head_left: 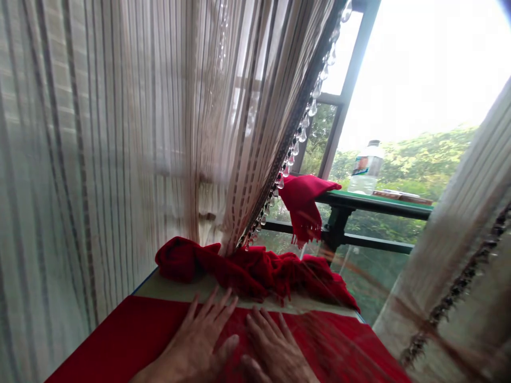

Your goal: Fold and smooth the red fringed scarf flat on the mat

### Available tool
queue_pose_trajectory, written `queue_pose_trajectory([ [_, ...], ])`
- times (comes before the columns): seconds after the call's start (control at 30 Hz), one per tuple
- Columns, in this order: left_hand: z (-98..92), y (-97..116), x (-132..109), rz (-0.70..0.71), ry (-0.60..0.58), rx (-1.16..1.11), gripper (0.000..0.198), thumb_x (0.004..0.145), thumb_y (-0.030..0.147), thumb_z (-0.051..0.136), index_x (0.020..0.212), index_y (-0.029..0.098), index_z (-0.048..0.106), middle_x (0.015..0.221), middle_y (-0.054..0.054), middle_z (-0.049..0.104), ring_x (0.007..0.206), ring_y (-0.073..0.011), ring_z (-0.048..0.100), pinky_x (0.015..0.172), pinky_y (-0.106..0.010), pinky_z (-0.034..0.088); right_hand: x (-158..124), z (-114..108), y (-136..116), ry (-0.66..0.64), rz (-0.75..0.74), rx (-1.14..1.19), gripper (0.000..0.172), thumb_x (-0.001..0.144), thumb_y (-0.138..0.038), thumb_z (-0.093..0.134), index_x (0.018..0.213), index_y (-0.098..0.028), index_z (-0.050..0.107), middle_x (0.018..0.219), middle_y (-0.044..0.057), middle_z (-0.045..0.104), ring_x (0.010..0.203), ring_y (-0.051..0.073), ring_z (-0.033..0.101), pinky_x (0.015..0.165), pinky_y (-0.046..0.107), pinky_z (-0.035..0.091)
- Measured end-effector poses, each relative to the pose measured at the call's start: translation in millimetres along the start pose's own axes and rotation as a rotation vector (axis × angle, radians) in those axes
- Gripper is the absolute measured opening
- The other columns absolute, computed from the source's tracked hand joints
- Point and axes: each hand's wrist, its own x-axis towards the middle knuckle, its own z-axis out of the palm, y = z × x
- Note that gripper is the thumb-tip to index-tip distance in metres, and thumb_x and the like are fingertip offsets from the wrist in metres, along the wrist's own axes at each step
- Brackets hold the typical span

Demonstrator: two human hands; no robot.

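Note:
A flat red cloth (131,332) covers the near part of a table. On it rests my left hand (199,338), palm down with fingers spread, its fingertips near the cloth's far edge. My right hand (275,346) lies beside it, also palm down, the fingers extended and nothing held. Beyond both hands, a crumpled red fringed cloth (255,271) stretches across the far end of the table (167,287), apart from the fingertips.
Sheer striped curtains (139,133) with beaded trim hang at left, another curtain (451,239) at right. Behind, a dark railing (383,205) bears a clear bottle (365,167), flat items (403,197) and a draped red scarf (305,205). Trees show outside.

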Motion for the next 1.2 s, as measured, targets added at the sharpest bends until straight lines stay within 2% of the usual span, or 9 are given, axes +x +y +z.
queue_pose_trajectory([
  [0.1,1.2,4,-2,0.009,-0.057,-0.015,0.063,0.098,0.055,0.052,0.157,0.036,0.039,0.163,-0.003,0.035,0.152,-0.035,0.029,0.123,-0.062,0.009,0,-9,-7,-0.034,0.008,-0.013,0.073,0.095,-0.07,0.044,0.154,-0.027,0.044,0.162,0.009,0.039,0.152,0.037,0.032,0.125,0.064,0.022],
  [0.17,1.1,7,-2,0.0,-0.061,-0.011,0.064,0.096,0.057,0.052,0.155,0.032,0.043,0.161,-0.005,0.039,0.15,-0.0369,0.032,0.121,-0.063,0.01,1,-16,-10,-0.051,0.028,-0.03,0.075,0.096,-0.068,0.042,0.156,-0.023,0.04,0.165,0.012,0.033,0.154,0.037,0.026,0.125,0.065,0.019],
  [0.27,1.8,10,-1,-0.006,-0.03,-0.018,0.069,0.094,0.06,0.052,0.154,0.027,0.047,0.16,-0.007,0.042,0.149,-0.0388,0.032,0.119,-0.064,0.014,2,-22,-10,-0.04,0.05,-0.039,0.08,0.095,-0.069,0.044,0.159,-0.021,0.032,0.168,0.013,0.021,0.156,0.036,0.017,0.125,0.066,0.016],
  [0.33,2.0,11,-1,0.001,-0.023,-0.013,0.067,0.096,0.057,0.052,0.155,0.026,0.045,0.162,-0.007,0.039,0.15,-0.0373,0.03,0.12,-0.062,0.013,1,-23,-10,-0.055,0.053,-0.039,0.081,0.094,-0.07,0.046,0.158,-0.021,0.033,0.168,0.013,0.024,0.156,0.036,0.019,0.125,0.065,0.016],
  [0.5,-3.3,17,-6,0.068,-0.06,-0.061,0.058,0.101,0.048,0.049,0.156,0.032,0.042,0.163,-0.001,0.037,0.154,-0.0297,0.024,0.123,-0.059,0.008,-6,-26,-16,-0.09,0.084,-0.036,0.078,0.096,-0.067,0.044,0.157,-0.019,0.036,0.168,0.014,0.028,0.157,0.033,0.021,0.127,0.059,0.015],
  [0.7,2.1,14,-4,0.045,-0.027,-0.076,0.055,0.1,0.05,0.055,0.153,0.038,0.046,0.16,0.0,0.043,0.153,-0.0289,0.03,0.124,-0.058,0.01,-8,-26,-11,-0.026,0.064,-0.019,0.07,0.099,-0.061,0.044,0.159,-0.026,0.032,0.17,0.01,0.022,0.157,0.032,0.016,0.127,0.061,0.013],
  [0.83,9.8,9,2,0.065,-0.011,-0.068,0.055,0.099,0.053,0.053,0.152,0.043,0.043,0.16,0.004,0.042,0.152,-0.0291,0.031,0.123,-0.059,0.011,-2,-13,3,-0.008,0.073,-0.022,0.069,0.098,-0.064,0.045,0.156,-0.027,0.04,0.167,0.011,0.03,0.155,0.035,0.023,0.125,0.063,0.017],
  [1.03,-16.7,29,-4,-0.026,-0.139,-0.031,0.057,0.101,0.048,0.048,0.156,0.033,0.04,0.163,-0.001,0.034,0.154,-0.0289,0.025,0.124,-0.058,0.01,3,-2,5,-0.027,0.066,-0.023,0.075,0.095,-0.07,0.042,0.157,-0.028,0.035,0.167,0.009,0.022,0.154,0.037,0.021,0.125,0.064,0.019],
  [1.2,-34.3,34,-9,-0.072,-0.152,-0.005,0.058,0.104,0.045,0.044,0.158,0.024,0.041,0.165,-0.005,0.031,0.155,-0.0317,0.021,0.125,-0.062,0.009,5,5,8,-0.046,0.037,-0.085,0.073,0.094,-0.074,0.038,0.154,-0.033,0.039,0.163,0.007,0.032,0.151,0.037,0.027,0.123,0.066,0.022],
])
